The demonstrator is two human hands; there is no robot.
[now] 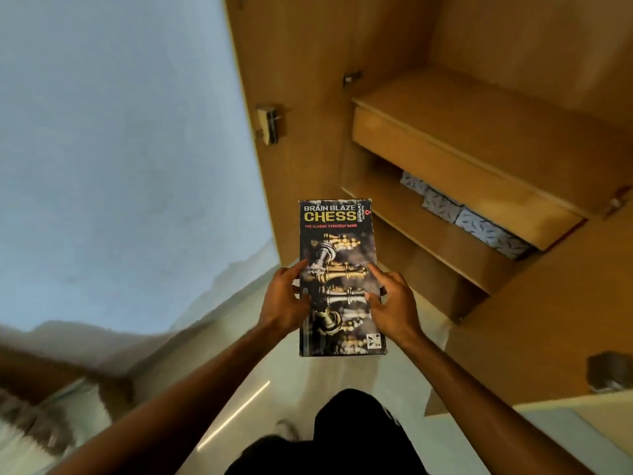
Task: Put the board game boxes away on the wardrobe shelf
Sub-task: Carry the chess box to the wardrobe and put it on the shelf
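Note:
A dark chess game box (pixel 337 234), printed with gold and silver chess pieces and the title "Brain Blaze Chess", is held flat in front of me at the centre of the view. My left hand (pixel 284 303) grips its left edge and my right hand (pixel 394 303) grips its right edge, fingers lying on the lid. The box hangs in the air in front of the open wooden wardrobe, left of its shelves (pixel 428 231). The upper shelf (pixel 462 108) is bare wood.
The open wardrobe door (pixel 291 80) with metal hinges (pixel 270 123) stands just behind the box. Several blue-white patterned packs (pixel 472 221) lie on the middle shelf under a wooden drawer front (pixel 445 173). A pale wall fills the left; glossy floor lies below.

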